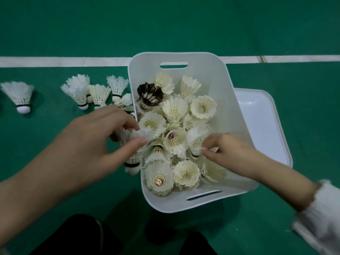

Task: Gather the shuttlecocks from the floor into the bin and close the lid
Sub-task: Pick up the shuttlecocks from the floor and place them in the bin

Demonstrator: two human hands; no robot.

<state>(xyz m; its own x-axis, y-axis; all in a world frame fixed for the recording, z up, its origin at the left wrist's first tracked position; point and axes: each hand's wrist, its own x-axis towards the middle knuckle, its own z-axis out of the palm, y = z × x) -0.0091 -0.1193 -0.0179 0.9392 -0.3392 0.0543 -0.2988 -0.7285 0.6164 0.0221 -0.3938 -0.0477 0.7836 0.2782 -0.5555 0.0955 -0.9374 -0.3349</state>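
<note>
A white plastic bin (228,100) stands on the green floor, holding several cream shuttlecocks and one dark-feathered one (150,95). At the bin's left rim my left hand (95,140) pinches a white shuttlecock (134,153) by its feathers, cork hanging down outside the wall. Over the bin's right side, my right hand (226,150) grips another white shuttlecock (196,144) by its feathers. Several more shuttlecocks (92,92) lie on the floor left of the bin, and one (20,96) lies alone farther left. The white lid (265,126) rests flat on the floor behind the bin's right side.
A white court line (64,61) crosses the floor behind the bin. My dark-clothed knees (77,236) fill the bottom edge. A white sleeve (323,214) covers my right forearm.
</note>
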